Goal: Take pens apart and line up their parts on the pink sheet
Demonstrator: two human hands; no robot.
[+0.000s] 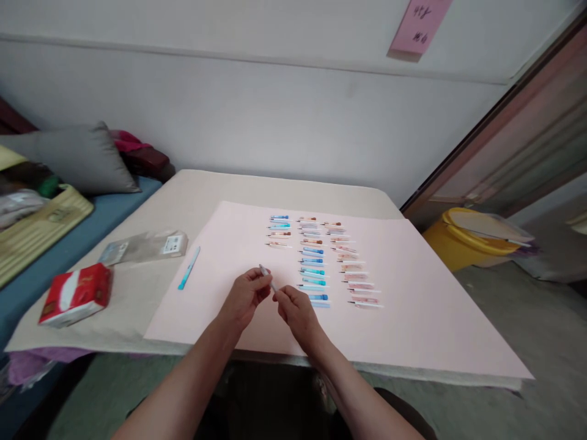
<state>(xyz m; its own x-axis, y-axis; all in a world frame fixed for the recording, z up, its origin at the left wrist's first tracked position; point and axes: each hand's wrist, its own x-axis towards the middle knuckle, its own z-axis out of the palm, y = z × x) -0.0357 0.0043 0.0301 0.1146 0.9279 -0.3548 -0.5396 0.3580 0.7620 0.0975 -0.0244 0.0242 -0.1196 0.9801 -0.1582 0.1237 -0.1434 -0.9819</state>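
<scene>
Left hand: my left hand [246, 296] has its thumb and fingers pinched together on the pale pen [274, 285], close to its far end.
Right hand: my right hand [297, 308] is closed on the near end of this same pen, probably so that the slim body cannot turn or slip.
Pale pen: it is slanted between my two hands, over the pink sheet [426, 305], nearer to the near edge than to the far one.
Pen rows: three columns of slim pens [313, 261] lie right of the sheet's middle, dark tips to the left; the gaps, I think, keep each one easy to see.
Blue pen: one light-blue pen [189, 269] lies alone beside the sheet's left edge, well apart from the columns; why, I cannot tell.
Table's left side: a clear plastic packet [144, 246] and a red tissue pack [77, 294] rest off the sheet, which seems to leave it for pens.
</scene>
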